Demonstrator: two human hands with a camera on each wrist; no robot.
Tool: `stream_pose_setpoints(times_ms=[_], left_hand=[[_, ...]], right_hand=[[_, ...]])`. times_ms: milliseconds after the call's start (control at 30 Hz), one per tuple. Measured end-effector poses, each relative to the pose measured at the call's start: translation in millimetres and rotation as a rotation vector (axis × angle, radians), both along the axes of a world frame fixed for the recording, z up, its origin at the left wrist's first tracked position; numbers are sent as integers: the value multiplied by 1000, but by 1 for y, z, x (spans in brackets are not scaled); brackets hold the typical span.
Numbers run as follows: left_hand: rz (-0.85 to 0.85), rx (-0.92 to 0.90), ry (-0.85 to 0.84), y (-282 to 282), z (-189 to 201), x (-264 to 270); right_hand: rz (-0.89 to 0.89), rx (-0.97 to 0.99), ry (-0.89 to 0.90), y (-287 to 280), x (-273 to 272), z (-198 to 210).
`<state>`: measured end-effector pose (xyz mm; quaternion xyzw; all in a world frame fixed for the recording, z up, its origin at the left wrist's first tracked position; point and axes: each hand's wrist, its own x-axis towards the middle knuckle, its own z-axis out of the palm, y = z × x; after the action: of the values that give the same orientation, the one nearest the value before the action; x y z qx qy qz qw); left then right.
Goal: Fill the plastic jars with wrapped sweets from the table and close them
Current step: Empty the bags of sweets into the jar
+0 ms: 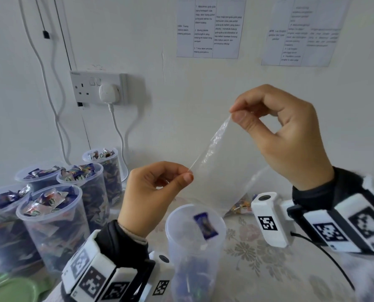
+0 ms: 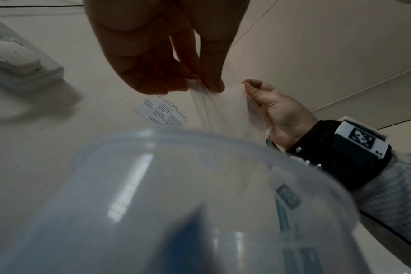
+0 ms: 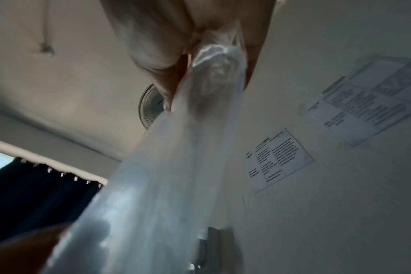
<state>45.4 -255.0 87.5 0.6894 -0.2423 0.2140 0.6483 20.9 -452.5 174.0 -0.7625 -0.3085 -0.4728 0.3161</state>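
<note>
You're in a plain workroom: printed instruction sheets (image 1: 208, 27) taped to the white wall at 12 o'clock, a wall socket (image 1: 99, 88) at 10 o'clock, a floral-clothed worktop (image 1: 257, 253).

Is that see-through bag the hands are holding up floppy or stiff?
Probably floppy: the clear bag sags and creases between the left hand and right hand. It looks empty, so likely very light. Its shiny film may be slippery.
</note>
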Motion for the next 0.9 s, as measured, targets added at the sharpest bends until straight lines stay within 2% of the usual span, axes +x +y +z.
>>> stream_pose_setpoints(times_ms=[167,367,467,600,700,767,833,900], left_hand=[[20,-56,17,3,-1,1],[34,-116,40,10,-5,-1],[40,-145,40,14,-4,-1],[36,-107,54,23,-5,1],[46,-38,42,30,-5,3],[43,-56,49,33,-4,4],[34,-69,65,37,-2,5],[57,-28,62,41,-3,6]], right_hand=[[-201,-81,-154,5,0,-11],[-208,-81,-1,5,-1,-19],[-216,-93,18,1,3,-24],[-29,-15,105,-3,7,-33],[137,104,333,-3,2,-32],[249,143,491,-3,-3,-29],[292,170,568,-4,-5,-25],[255,206,545,-4,-6,-23]])
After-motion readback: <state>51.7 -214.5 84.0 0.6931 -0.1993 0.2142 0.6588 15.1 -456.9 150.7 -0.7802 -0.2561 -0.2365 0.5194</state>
